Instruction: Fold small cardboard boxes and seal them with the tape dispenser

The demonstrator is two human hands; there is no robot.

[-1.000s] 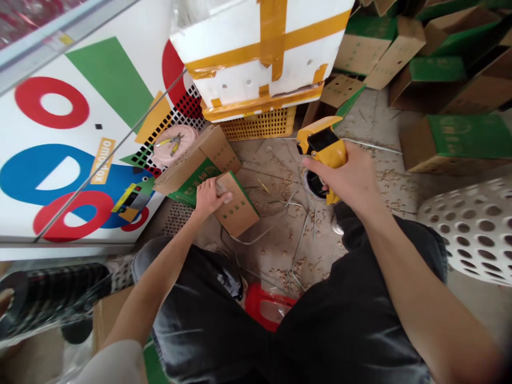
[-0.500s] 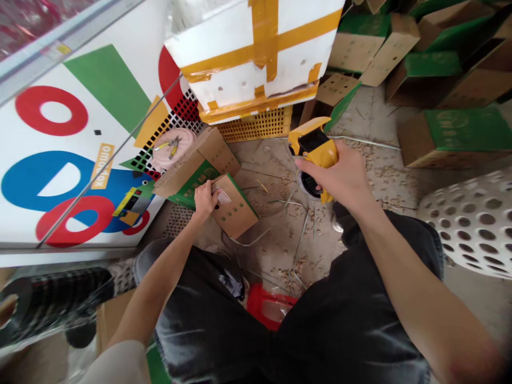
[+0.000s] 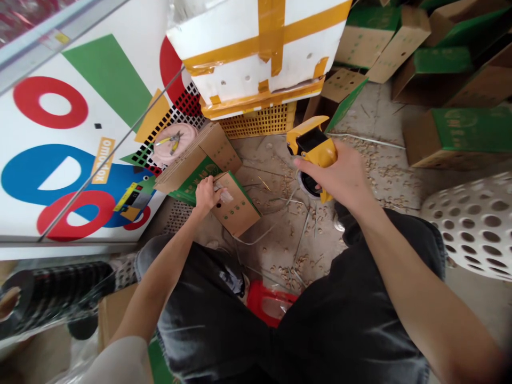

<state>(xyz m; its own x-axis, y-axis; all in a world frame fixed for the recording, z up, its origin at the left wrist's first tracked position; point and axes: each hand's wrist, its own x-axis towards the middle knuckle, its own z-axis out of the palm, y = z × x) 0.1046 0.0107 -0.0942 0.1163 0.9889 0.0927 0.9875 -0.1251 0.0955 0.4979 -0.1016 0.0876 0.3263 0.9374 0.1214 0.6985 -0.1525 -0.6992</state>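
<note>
My left hand (image 3: pixel 207 195) is closed over the upper edge of a folded flat cardboard box (image 3: pixel 236 210) with green print, leaning at my left knee. A small piece of clear film (image 3: pixel 226 196) shows by the thumb. Behind it stand several more flattened boxes (image 3: pixel 200 154). In my right hand (image 3: pixel 346 173) is a yellow and black hand tool (image 3: pixel 314 146), gripped by its yellow body and held above the floor, apart from the boxes. Its exact kind is not plain.
White foam boxes (image 3: pixel 240 48) with orange tape rest on a yellow crate (image 3: pixel 260 121) ahead. Pliers (image 3: pixel 175 142) lie on a pink round lid (image 3: pixel 188 136). Green-brown boxes (image 3: pixel 472 130) stand right, near a white perforated basket (image 3: pixel 472 224). Brown bits litter the floor (image 3: pixel 276 245).
The view has shifted slightly. Both hands keep nearly the same place and hold; the left wrist has turned a little.
</note>
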